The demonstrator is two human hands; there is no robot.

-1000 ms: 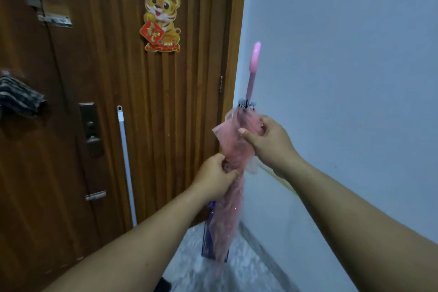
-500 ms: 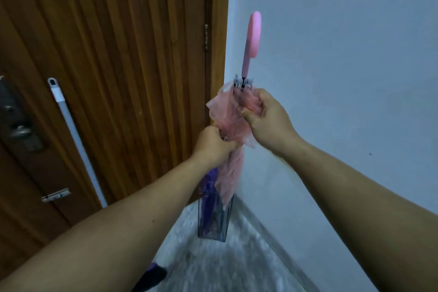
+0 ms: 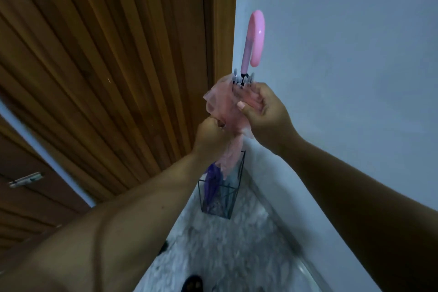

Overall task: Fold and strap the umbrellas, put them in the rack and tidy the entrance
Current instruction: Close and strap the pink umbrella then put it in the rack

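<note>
While both hands are working at the middle of the view, the pink umbrella (image 3: pixel 233 111) is standing handle-up between them, its curved pink handle (image 3: pixel 256 38) rising toward twelve o'clock in front of the pale wall (image 3: pixel 343 54). The right hand (image 3: pixel 263 114) is wrapping around the gathered canopy just under the dark rib tips (image 3: pixel 243 78), thumb pressing across the folds. The left hand (image 3: pixel 211 135), at about seven o'clock from the right one, is clenching the pink fabric lower down, fingers curled tight into it. Below the hands, the rest of the canopy is hanging down toward six o'clock, and its lower end is reaching the open top of the wire rack (image 3: pixel 221 197); whether the tip is inside the rack cannot be told. That rack is sitting on the speckled floor (image 3: pixel 225 256) in the corner, touching or just beside the wall, and a purple umbrella (image 3: pixel 212 185) is already standing in its nine o'clock side. Filling the view from nine to eleven o'clock is the ribbed wooden door (image 3: pixel 106 66).
</note>
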